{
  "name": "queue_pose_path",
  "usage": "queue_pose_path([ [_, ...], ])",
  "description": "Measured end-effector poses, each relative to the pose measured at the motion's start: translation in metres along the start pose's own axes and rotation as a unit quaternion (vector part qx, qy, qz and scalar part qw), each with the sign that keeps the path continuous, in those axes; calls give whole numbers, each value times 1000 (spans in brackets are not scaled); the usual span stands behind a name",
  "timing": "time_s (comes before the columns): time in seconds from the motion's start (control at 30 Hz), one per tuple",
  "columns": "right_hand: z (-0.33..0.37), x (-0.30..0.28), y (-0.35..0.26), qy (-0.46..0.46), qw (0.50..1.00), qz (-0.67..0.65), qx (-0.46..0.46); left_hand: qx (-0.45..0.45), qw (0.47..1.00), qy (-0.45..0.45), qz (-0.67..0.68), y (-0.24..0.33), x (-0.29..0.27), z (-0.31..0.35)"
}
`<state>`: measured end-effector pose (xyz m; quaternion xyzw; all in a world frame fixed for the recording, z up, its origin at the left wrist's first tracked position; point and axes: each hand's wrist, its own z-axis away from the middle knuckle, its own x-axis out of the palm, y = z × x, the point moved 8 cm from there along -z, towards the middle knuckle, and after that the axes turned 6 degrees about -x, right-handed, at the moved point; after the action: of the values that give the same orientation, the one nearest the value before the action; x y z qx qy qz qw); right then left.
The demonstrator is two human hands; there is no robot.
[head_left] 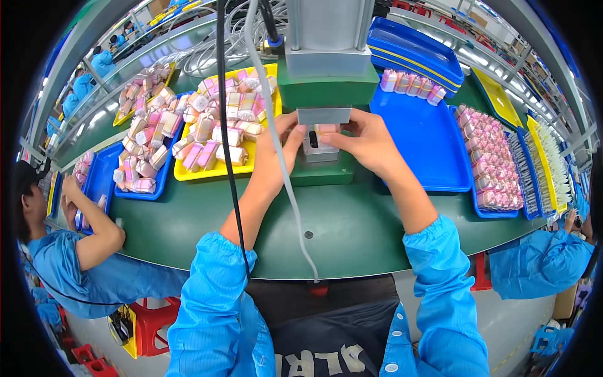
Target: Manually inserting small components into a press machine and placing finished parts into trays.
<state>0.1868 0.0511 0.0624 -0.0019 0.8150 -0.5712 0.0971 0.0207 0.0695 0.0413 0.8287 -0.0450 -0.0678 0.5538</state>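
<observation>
Both my hands meet at a small metal fixture (320, 154) on the green base of a press (326, 66). A small pink-and-tan wrapped block (328, 128) lies in the fixture, below an upright metal plate (323, 115). My right hand (372, 139) is closed at the block's right end, thumb across its front. On the left side, my left hand (282, 139) is closed with its thumb beside a black oval spot on the fixture; its fingertips are partly hidden, and what they grip cannot be made out.
A yellow tray (188, 174) heaped with similar wrapped blocks stands left, beside a loaded blue tray (164, 187). On the right, a blue tray (421, 147) has a row of blocks at its far end. A black cable (227, 144) and grey cable (281, 151) hang in front. Co-workers sit on both sides.
</observation>
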Motion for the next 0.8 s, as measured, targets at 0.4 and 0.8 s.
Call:
queue_pose_path([
  [0.4, 11, 5, -3, -13, 974, 219, -59, -1, 992, -52, -116, 11, 10, 2],
  [0.8, 20, 10, 12, -34, 971, 214, -100, 17, 988, -74, -132, 12, 9, 2],
])
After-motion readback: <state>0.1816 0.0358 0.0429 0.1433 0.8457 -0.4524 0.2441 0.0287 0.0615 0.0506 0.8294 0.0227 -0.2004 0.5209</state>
